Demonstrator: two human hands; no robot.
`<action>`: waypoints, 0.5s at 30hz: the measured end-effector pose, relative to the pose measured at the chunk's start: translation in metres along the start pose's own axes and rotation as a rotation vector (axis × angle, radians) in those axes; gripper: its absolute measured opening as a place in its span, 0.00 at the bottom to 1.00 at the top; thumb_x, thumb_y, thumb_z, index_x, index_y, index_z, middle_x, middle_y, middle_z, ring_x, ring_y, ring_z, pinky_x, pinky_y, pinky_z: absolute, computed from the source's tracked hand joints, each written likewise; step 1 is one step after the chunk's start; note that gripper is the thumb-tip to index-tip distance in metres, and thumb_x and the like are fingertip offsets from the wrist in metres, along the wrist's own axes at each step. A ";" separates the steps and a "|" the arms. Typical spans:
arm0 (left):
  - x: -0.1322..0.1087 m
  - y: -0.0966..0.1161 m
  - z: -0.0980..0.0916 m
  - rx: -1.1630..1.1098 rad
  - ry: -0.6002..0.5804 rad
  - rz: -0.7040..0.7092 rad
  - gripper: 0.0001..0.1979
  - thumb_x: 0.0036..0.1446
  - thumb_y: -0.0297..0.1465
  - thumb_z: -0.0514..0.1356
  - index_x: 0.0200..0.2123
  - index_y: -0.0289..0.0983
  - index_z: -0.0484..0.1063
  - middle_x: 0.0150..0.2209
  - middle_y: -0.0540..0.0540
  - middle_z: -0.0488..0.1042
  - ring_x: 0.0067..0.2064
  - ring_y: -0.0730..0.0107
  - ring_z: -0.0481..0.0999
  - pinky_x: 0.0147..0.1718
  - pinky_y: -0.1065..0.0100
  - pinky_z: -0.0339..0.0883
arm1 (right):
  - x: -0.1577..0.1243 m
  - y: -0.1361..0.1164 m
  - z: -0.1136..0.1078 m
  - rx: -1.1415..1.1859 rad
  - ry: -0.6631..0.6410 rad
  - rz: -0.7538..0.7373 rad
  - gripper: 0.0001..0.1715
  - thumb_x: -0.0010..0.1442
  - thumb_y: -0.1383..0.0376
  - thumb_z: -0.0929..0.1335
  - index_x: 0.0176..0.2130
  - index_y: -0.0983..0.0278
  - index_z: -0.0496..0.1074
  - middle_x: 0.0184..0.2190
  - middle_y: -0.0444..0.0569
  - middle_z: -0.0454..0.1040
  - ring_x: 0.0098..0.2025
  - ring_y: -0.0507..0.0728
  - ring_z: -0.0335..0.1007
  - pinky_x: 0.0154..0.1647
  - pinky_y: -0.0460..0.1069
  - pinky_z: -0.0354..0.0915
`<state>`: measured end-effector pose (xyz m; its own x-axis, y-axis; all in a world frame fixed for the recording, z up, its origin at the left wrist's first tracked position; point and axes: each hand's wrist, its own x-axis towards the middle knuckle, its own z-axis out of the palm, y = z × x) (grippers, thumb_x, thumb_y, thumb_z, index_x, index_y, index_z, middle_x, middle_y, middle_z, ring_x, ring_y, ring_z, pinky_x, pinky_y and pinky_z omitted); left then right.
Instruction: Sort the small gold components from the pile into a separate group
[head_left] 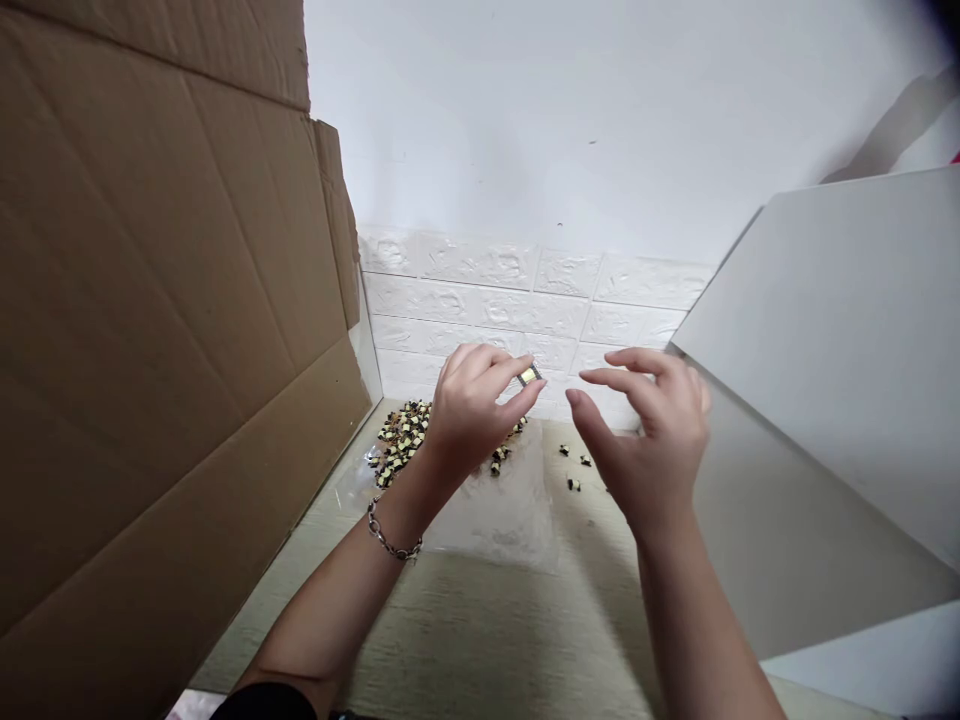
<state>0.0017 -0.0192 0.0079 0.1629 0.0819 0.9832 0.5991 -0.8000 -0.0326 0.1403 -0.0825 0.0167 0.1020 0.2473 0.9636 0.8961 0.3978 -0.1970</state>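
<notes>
Above table (465, 620): one component (529, 376) pinched in left hand (469, 405).

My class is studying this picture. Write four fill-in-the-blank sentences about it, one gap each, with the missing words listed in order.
1. The left hand pinches a small part between its fingers and ____.
2. The right hand is open and holds ____.
3. In the picture, the pile of parts lies to the ____ of the few loose parts.
4. The tall brown panel is made of ____.

Missing words: thumb; nothing; left; cardboard.
</notes>
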 end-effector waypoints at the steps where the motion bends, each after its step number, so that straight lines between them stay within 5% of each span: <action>1: 0.000 0.000 0.000 0.000 -0.002 0.002 0.09 0.50 0.32 0.58 0.34 0.34 0.71 0.26 0.49 0.69 0.31 0.74 0.67 0.33 0.70 0.61 | 0.000 -0.001 0.001 -0.037 -0.008 -0.023 0.06 0.47 0.60 0.68 0.28 0.59 0.70 0.35 0.44 0.70 0.38 0.54 0.65 0.48 0.57 0.51; 15: -0.005 -0.002 0.004 0.027 -0.105 -0.002 0.10 0.51 0.34 0.57 0.36 0.35 0.70 0.28 0.48 0.69 0.32 0.72 0.66 0.36 0.68 0.59 | -0.003 0.004 0.011 -0.033 -0.037 -0.079 0.03 0.50 0.63 0.66 0.26 0.57 0.71 0.35 0.43 0.70 0.37 0.53 0.64 0.47 0.55 0.50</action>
<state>0.0030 -0.0152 0.0018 0.2421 0.1468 0.9591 0.6200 -0.7838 -0.0365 0.1386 -0.0726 0.0110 0.0147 0.2487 0.9685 0.9146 0.3880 -0.1135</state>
